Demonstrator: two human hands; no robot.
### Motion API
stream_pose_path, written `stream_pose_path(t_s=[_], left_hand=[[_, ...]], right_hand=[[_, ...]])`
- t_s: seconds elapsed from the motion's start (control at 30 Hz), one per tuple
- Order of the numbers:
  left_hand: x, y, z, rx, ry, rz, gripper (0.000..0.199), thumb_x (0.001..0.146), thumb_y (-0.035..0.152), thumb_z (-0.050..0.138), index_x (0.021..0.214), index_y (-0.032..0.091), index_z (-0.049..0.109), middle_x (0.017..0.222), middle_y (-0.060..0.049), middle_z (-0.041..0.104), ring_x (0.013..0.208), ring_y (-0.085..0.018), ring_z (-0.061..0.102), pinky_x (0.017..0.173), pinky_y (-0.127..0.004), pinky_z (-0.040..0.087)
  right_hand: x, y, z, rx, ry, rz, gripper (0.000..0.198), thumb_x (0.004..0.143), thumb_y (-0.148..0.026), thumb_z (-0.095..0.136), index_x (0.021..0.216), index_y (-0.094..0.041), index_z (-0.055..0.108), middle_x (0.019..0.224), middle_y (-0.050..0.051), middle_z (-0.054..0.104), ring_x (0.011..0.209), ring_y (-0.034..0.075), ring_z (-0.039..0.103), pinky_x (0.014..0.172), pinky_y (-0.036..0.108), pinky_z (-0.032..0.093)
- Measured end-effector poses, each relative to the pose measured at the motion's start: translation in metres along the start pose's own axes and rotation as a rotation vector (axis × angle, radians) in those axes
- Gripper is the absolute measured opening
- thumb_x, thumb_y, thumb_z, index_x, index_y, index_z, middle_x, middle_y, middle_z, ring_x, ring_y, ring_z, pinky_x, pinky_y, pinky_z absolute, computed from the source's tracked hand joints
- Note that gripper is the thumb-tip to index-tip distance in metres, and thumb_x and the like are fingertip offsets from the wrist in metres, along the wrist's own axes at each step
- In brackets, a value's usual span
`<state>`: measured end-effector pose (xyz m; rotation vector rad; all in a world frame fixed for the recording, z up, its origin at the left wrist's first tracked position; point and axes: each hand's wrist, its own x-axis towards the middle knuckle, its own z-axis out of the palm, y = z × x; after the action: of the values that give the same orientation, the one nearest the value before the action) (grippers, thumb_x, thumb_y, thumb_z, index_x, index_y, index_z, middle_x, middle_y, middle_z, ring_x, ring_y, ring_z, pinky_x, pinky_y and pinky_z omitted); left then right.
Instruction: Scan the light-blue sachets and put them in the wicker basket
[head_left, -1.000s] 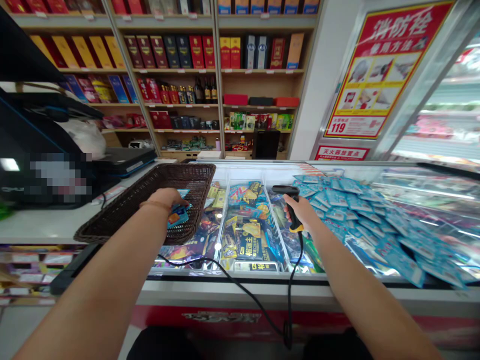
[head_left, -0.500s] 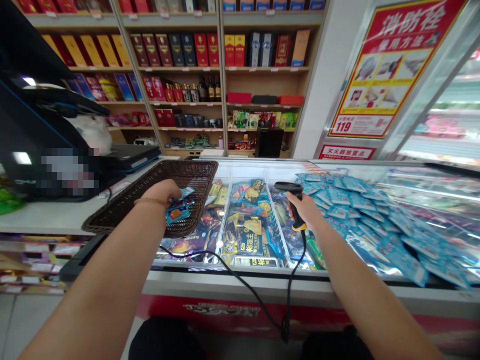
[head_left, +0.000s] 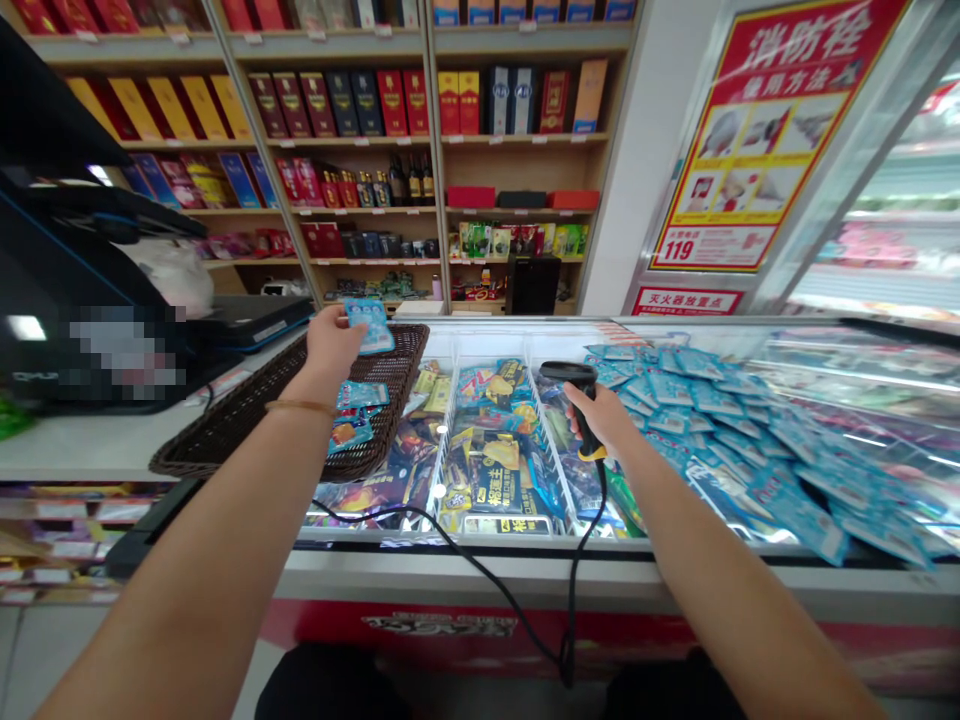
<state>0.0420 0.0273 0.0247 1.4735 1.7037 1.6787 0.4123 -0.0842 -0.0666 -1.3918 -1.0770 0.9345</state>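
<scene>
My left hand point(head_left: 334, 340) pinches a small light-blue packet point(head_left: 372, 328) and holds it up over the back part of a dark brown wicker basket point(head_left: 409, 385). More blue packets point(head_left: 358, 410) lie in the basket below, partly hidden by my left forearm. My right hand point(head_left: 600, 415) is wrapped round the handle of a black barcode scanner point(head_left: 581, 385), which has a yellow-orange band at its base. From the scanner a black cable point(head_left: 480, 555) hangs in front of the freezer and loops to the left.
A glass-topped chest freezer point(head_left: 465, 572) holds bagged ice creams point(head_left: 502, 450). On its right side lies a big heap of blue packets point(head_left: 712, 400). A dark checkout terminal point(head_left: 82, 290) stands at left. Behind are shelves of boxes point(head_left: 375, 105).
My left hand has come up from the packets in the basket with one blue packet in its fingers. The right hand keeps the scanner in nearly the same place. The view has shifted slightly.
</scene>
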Motion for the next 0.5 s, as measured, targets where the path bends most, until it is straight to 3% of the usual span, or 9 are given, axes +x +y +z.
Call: stream_pose_path(t_s=[0.1, 0.23, 0.4, 0.5], left_hand=[[-0.022, 0.034, 0.028, -0.352, -0.142, -0.066, 0.03, 0.074, 0.006, 0.06, 0.102, 0.018, 0.059, 0.083, 0.0, 0.068, 0.072, -0.015, 0.067, 0.072, -0.031, 0.057], [-0.063, 0.058, 0.067, -0.528, -0.212, -0.191, 0.035, 0.076, 0.006, 0.062, 0.105, 0.023, 0.052, 0.083, 0.003, 0.066, 0.069, -0.014, 0.067, 0.068, -0.033, 0.059], [-0.108, 0.051, 0.115, -0.632, -0.313, -0.283, 0.036, 0.077, 0.005, 0.063, 0.106, 0.023, 0.052, 0.077, 0.003, 0.064, 0.073, -0.016, 0.069, 0.072, -0.035, 0.061], [-0.127, 0.036, 0.138, -0.737, -0.381, -0.414, 0.042, 0.074, 0.002, 0.065, 0.108, 0.022, 0.052, 0.079, 0.001, 0.067, 0.077, -0.017, 0.071, 0.076, -0.038, 0.061]], right_hand=[[0.0, 0.001, 0.0, 0.019, -0.02, -0.022, 0.033, 0.084, -0.044, 0.072, 0.078, -0.022, 0.049, 0.053, -0.003, 0.058, 0.037, 0.011, 0.05, 0.034, 0.024, 0.042], [-0.002, 0.0, -0.001, 0.045, -0.031, -0.067, 0.035, 0.081, -0.048, 0.073, 0.08, -0.022, 0.05, 0.055, -0.003, 0.059, 0.038, 0.011, 0.051, 0.035, 0.024, 0.042], [-0.006, -0.002, 0.0, 0.046, -0.092, -0.099, 0.039, 0.077, -0.054, 0.074, 0.079, -0.02, 0.053, 0.056, -0.002, 0.06, 0.038, 0.011, 0.05, 0.036, 0.024, 0.042], [-0.006, 0.0, -0.001, 0.065, -0.139, -0.122, 0.045, 0.074, -0.058, 0.075, 0.083, -0.019, 0.056, 0.058, -0.001, 0.061, 0.039, 0.011, 0.051, 0.037, 0.025, 0.042]])
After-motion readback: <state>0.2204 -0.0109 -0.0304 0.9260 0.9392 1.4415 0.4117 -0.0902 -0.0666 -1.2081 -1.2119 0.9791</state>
